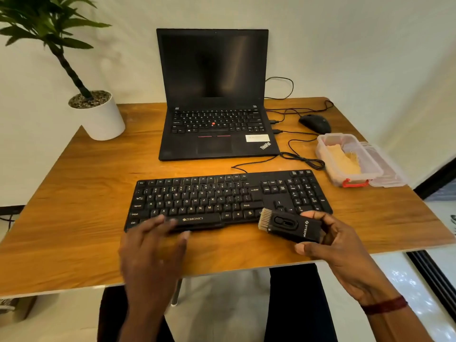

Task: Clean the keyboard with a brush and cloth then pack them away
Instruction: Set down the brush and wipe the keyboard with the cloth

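The small black brush with tan bristles (288, 224) lies sideways, bristles pointing left, over the flat black keyboard (222, 198)'s near right edge. The right hand (330, 240) has its grip tight round the brush. The left hand (153, 245) has its grip apart, fingers spread.

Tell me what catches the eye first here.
A black keyboard lies on the table, the right hand gripping a black brush at its near right edge. The left hand, fingers spread, is at the keyboard's near left edge. Behind stands an open dark laptop, and at right a clear box holds a tan cloth.
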